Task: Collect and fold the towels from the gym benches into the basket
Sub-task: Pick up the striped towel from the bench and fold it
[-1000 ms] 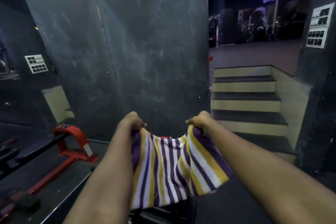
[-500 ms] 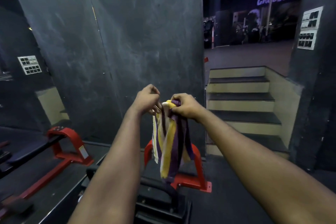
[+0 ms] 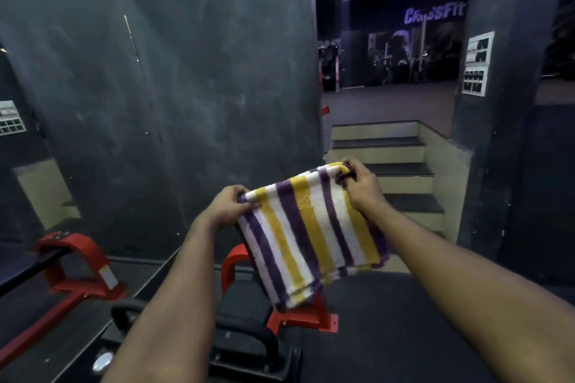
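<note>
Two top corners of the striped towel [image 3: 311, 236] are held up in front of me. My left hand [image 3: 228, 208] pinches the near-left corner, and my right hand [image 3: 362, 185] has its fingers curled round the bunched right corner, a little higher. The purple, yellow and white cloth hangs spread between them in the air, above the red-framed bench [image 3: 231, 261], with the steps [image 3: 401, 169] behind.

Bench [image 3: 245, 333] cut by bottom edge, poster [image 3: 476, 62] print unreadable
</note>
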`<state>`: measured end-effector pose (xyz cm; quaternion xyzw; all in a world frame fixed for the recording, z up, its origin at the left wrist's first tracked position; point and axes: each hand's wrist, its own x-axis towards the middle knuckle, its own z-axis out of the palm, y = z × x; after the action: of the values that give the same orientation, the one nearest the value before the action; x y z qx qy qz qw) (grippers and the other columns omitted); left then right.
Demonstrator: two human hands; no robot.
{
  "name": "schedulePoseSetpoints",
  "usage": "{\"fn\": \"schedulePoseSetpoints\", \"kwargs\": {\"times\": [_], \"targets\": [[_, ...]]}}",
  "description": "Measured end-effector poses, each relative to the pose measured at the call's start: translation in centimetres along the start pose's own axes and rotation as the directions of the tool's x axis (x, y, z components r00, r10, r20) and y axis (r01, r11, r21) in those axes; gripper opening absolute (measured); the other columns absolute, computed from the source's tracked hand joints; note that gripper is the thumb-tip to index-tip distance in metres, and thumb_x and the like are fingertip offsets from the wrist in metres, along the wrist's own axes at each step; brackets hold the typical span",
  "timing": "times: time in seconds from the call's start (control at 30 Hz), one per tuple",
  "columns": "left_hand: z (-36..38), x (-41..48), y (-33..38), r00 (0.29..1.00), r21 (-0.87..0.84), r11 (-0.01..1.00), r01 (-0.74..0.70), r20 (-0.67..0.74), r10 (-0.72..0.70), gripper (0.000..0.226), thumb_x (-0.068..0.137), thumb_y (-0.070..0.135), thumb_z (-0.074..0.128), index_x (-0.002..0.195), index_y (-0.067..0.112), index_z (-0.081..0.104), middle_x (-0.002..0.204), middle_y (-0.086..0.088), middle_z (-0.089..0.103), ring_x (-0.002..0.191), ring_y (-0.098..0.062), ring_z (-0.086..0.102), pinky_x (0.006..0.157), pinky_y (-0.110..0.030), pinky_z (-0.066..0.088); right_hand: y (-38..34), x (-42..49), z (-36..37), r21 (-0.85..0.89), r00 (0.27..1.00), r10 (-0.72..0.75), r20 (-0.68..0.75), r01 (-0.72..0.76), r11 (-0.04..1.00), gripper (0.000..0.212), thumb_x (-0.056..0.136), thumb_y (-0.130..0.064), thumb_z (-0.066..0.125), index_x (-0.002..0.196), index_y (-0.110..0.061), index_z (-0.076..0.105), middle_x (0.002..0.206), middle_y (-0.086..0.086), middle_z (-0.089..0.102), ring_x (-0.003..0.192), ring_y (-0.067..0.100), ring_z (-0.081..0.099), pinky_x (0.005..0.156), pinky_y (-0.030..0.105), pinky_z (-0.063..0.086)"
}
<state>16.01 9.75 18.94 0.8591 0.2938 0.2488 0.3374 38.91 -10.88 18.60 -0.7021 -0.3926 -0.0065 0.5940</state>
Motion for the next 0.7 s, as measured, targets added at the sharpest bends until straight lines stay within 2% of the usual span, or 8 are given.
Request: {"fn": "schedulePoseSetpoints", "kwargs": {"times": [0.13,0.2,0.27,0.37,0.47,0.57,0.63,0.7], "targets": [[2.4,0.4,3.4,0.952,0.073,0.99,-0.124,-0.273,0.139,0.017,0.069,0.026,0.084,0.076,0.018,0.071,0.069,0.002,0.068,0.063,-0.006,0.057,0.056,-0.019,0.044,3.0,-1.9,-1.9,-0.026,0.987,0.044,-0.156,-0.049,0.998,0.028,0.093,-0.007,0.045,0.094,-0.034,0.053,0.086,-0.004,0.063,0.081,0.017,0.06,0.068,0.033,0.049],[3.8,0.4,4.5,0.925,0.061,0.984,-0.167,-0.336,0.178,0.018,0.069,0.025,0.085,0.075,0.015,0.071,0.069,0.001,0.068,0.063,-0.005,0.056,0.054,-0.014,0.04,3.8,-2.5,-3.0,-0.02,0.976,0.056,-0.209,-0.061,0.998,0.027,0.094,-0.006,0.043,0.093,-0.032,0.051,0.087,0.001,0.062,0.08,0.018,0.06,0.064,0.031,0.047],[5.6,0.7,4.9,0.909,0.075,0.974,-0.212,-0.352,0.224,0.018,0.07,0.024,0.083,0.076,0.013,0.07,0.074,0.0,0.068,0.068,-0.009,0.057,0.055,-0.015,0.036,4.6,-3.1,-4.4,-0.042,0.966,0.055,-0.253,-0.068,0.997,0.028,0.092,-0.003,0.043,0.095,-0.029,0.051,0.087,0.004,0.063,0.08,0.022,0.061,0.066,0.034,0.049],[7.4,1.2,5.2,0.913,0.058,0.966,-0.251,-0.319,0.256,0.02,0.072,0.024,0.082,0.079,0.013,0.067,0.076,0.002,0.067,0.072,-0.012,0.058,0.057,-0.013,0.034,5.4,-4.1,-6.3,-0.079,0.952,0.084,-0.294,-0.112,0.991,0.028,0.092,-0.002,0.043,0.097,-0.028,0.053,0.087,0.003,0.067,0.08,0.021,0.062,0.07,0.034,0.05],[9.2,1.5,5.8,0.927,0.021,0.953,-0.301,-0.226,0.298,0.022,0.075,0.025,0.081,0.082,0.012,0.064,0.074,0.004,0.065,0.071,-0.011,0.057,0.06,-0.017,0.036,5.9,-6.0,-8.0,-0.111,0.919,0.096,-0.381,-0.149,0.983,0.025,0.09,-0.002,0.047,0.094,-0.026,0.053,0.085,-0.002,0.069,0.079,0.017,0.061,0.067,0.023,0.045],[11.2,2.0,6.6,0.918,-0.029,0.924,-0.381,-0.125,0.375,0.023,0.079,0.024,0.078,0.084,0.01,0.061,0.075,0.0,0.067,0.07,-0.013,0.058,0.06,-0.022,0.038,6.1,-8.7,-9.7,-0.122,0.875,0.098,-0.473,-0.176,0.977,0.025,0.088,0.0,0.048,0.09,-0.024,0.053,0.084,0.003,0.069,0.077,0.016,0.059,0.06,0.008,0.039],[12.8,2.1,7.6,0.899,-0.06,0.898,-0.436,-0.081,0.431,0.022,0.081,0.023,0.075,0.085,0.01,0.059,0.075,-0.003,0.066,0.069,-0.016,0.057,0.058,-0.022,0.037,6.0,-10.9,-10.9,-0.131,0.842,0.103,-0.529,-0.201,0.971,0.023,0.086,0.0,0.048,0.091,-0.022,0.054,0.084,0.005,0.068,0.075,0.014,0.058,0.06,0.009,0.039],[14.6,1.9,8.9,0.873,-0.121,0.865,-0.487,-0.034,0.487,0.019,0.083,0.021,0.073,0.089,0.011,0.057,0.076,-0.002,0.065,0.07,-0.016,0.056,0.06,-0.025,0.038,5.7,-13.4,-12.4,-0.141,0.797,0.122,-0.592,-0.251,0.958,0.021,0.086,-0.001,0.048,0.092,-0.021,0.054,0.08,0.0,0.065,0.07,0.01,0.055,0.058,0.011,0.039]]}}
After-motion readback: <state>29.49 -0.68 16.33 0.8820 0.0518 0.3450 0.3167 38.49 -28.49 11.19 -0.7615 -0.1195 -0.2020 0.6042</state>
